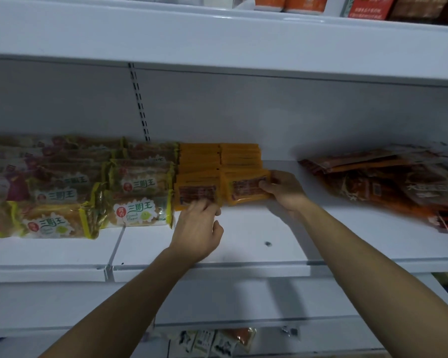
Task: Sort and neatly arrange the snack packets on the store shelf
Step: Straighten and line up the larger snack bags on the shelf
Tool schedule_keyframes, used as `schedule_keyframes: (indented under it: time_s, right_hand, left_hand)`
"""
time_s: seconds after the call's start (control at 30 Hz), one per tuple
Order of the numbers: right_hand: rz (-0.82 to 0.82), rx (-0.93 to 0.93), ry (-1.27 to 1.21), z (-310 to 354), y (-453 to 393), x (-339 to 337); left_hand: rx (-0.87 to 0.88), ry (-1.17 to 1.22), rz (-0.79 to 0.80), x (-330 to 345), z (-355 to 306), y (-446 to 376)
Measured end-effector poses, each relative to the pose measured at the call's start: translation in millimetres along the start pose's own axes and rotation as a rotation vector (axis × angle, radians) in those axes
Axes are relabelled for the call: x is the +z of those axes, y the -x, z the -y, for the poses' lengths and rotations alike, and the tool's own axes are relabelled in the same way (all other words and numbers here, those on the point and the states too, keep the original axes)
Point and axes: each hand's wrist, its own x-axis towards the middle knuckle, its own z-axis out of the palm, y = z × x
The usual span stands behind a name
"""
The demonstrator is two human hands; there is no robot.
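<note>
Rightward, right hand (282,188) grips front orange packet (246,189).

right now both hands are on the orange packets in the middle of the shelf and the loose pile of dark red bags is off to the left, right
Not quite. The head view shows the left hand and right hand on the orange packets mid-shelf, but the loose pile of dark red bags lies to the right. The sandwich cake packets are on the left.

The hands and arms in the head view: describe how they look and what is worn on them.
Both arms are bare from the frame's bottom edge up to the wrists, with no sleeve showing. The left hand and the right hand wear no gloves. No watch, ring or bracelet shows on either, though the picture is somewhat blurred.
</note>
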Motion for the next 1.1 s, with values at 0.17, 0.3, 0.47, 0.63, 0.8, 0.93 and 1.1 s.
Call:
schedule_keyframes:
  time_s: [0.17, 0.3, 0.47, 0.63, 0.8, 0.93, 1.1]
  right_hand:
    - [-0.113, 0.01, 0.146, -14.3, -10.5, 5.8]
    - [-0.234, -0.039, 0.331, -20.9, -9.8, 23.3]
    - [-0.302, -0.1, 0.278, -33.9, -5.9, 26.1]
    - [-0.349, -0.231, 0.308, -32.4, 14.4, 22.0]
    - [-0.1, -0.628, 0.721, -38.0, 36.8, 25.9]
    - [0.037, -0.611, 0.792, -42.8, 36.0, 27.4]
    - [0.081, -0.593, 0.885, -39.9, 38.1, 29.5]
  left_hand:
    - [-0.076, -0.069, 0.028, 1.9, -1.0, -1.7]
    - [-0.073, -0.068, 0.009, 1.1, -0.3, 1.4]
    - [-0.092, -0.071, 0.035, 2.0, -2.8, -2.9]
    - [-0.091, -0.033, 0.048, 2.5, -2.0, -1.4]
    - [-0.109, -0.039, 0.041, 0.0, -3.7, 0.0]
    - [-0.117, -0.024, 0.046, -0.6, -5.0, 1.1]
    - [-0.11, -0.063, 0.017, -2.3, -5.1, 3.4]
